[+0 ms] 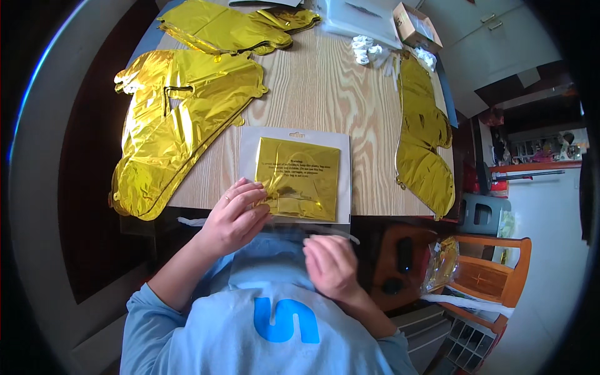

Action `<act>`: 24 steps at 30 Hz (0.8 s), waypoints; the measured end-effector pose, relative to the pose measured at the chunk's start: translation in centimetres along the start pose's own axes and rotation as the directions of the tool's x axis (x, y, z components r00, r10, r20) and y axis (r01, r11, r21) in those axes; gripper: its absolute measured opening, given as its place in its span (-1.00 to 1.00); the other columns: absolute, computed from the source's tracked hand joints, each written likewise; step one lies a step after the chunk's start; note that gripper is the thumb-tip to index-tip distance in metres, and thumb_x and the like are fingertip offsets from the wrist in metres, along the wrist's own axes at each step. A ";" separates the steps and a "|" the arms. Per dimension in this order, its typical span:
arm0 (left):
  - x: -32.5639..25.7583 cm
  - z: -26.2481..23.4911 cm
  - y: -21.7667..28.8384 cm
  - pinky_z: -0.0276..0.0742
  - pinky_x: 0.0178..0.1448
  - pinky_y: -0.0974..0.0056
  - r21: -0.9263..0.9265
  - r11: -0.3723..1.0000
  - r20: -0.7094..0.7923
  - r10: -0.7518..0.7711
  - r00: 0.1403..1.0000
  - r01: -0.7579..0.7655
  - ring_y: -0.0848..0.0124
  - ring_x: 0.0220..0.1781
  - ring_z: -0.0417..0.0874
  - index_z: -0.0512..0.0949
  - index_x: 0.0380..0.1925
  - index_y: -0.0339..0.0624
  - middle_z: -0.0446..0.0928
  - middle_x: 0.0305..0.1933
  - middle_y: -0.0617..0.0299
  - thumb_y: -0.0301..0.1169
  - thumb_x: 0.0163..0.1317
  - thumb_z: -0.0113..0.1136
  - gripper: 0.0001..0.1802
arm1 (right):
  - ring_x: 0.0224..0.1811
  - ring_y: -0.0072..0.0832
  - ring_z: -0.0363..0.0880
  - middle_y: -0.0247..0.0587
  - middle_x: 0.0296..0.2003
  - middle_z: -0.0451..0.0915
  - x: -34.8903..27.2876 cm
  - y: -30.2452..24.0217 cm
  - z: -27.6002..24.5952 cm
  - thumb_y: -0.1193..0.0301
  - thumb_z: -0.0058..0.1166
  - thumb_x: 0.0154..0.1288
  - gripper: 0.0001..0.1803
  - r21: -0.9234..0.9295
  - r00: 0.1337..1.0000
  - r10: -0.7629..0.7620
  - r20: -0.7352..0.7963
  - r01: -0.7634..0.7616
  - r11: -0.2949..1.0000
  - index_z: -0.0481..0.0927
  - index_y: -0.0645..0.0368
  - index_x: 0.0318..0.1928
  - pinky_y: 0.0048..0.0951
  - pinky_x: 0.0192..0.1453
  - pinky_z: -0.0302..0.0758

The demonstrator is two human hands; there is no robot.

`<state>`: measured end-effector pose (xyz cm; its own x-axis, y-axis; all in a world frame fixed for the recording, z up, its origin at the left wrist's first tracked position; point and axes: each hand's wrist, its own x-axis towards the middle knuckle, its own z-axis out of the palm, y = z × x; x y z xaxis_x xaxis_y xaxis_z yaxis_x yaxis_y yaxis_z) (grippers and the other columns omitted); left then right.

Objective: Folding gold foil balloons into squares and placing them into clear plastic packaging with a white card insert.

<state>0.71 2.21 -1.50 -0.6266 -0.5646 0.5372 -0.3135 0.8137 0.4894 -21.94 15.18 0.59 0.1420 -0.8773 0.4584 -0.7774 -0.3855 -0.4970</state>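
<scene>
A flat clear plastic package [300,181] lies at the table's front edge, with a pale backing card that has a hang hole at its top. Inside shows a folded square of shiny gold foil under dark print. My left hand [237,215] is closed at the package's lower left corner, its fingertips over the foil. Just below the table edge, my right hand [331,265] has its fingers curled and a little blurred. A thin pale strip, perhaps the package's flap, passes by its fingertips; what they hold is hidden.
Flat gold foil balloons lie on the left [181,119], at the back left [225,25] and on the right [425,137]. Crumpled white paper [364,50], clear plastic bags [356,19] and a cardboard box [415,28] sit at the back. A wooden chair [487,275] stands right.
</scene>
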 end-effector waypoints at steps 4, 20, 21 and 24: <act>-0.1 0.3 -0.2 0.49 0.42 -0.15 -0.022 0.999 -0.057 0.024 0.998 -0.025 0.01 0.21 0.65 0.62 -0.18 -0.23 0.60 0.02 0.01 -0.58 0.12 0.44 -0.74 | 0.23 -0.06 0.53 0.04 0.15 0.57 1.1 -1.0 2.8 0.42 0.19 0.33 -0.64 -0.098 0.992 -0.116 0.043 0.119 0.988 0.64 0.32 0.08 0.00 0.33 0.48; -0.1 0.5 -0.6 0.41 0.47 -0.19 -0.017 0.999 -0.008 0.046 0.999 -0.046 0.03 0.25 0.62 0.63 -0.21 -0.20 0.60 -0.04 0.07 -0.59 0.08 0.44 -0.74 | 0.62 0.21 -0.09 -0.05 0.58 0.10 0.9 0.3 5.6 0.00 0.09 0.41 -0.34 -0.241 0.964 0.087 0.252 -0.024 0.970 0.41 -0.05 0.43 0.55 0.53 -0.27; -0.1 0.4 -0.6 0.41 0.47 -0.19 -0.020 0.999 -0.003 0.046 0.999 -0.046 0.02 0.24 0.62 0.63 -0.21 -0.20 0.60 -0.05 0.07 -0.59 0.07 0.44 -0.74 | 0.62 0.19 -0.09 -0.06 0.58 0.11 1.0 0.5 5.4 0.01 0.09 0.42 -0.36 -0.235 0.962 0.076 0.261 -0.013 0.972 0.42 -0.05 0.42 0.54 0.53 -0.28; 0.0 0.4 -0.6 0.41 0.47 -0.19 -0.015 0.998 0.007 0.053 0.999 -0.053 0.03 0.24 0.62 0.63 -0.20 -0.20 0.60 -0.05 0.07 -0.57 0.07 0.44 -0.73 | 0.63 0.15 -0.08 -0.08 0.57 0.13 1.0 0.6 5.2 0.04 0.09 0.42 -0.39 -0.219 0.964 0.062 0.258 -0.004 0.976 0.44 -0.06 0.41 0.53 0.54 -0.29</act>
<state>0.65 1.80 -2.07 -0.6475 -0.5198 0.5573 -0.2693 0.8402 0.4707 -19.09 12.61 -3.10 0.2467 -0.9435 0.2211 -0.8935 -0.3098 -0.3251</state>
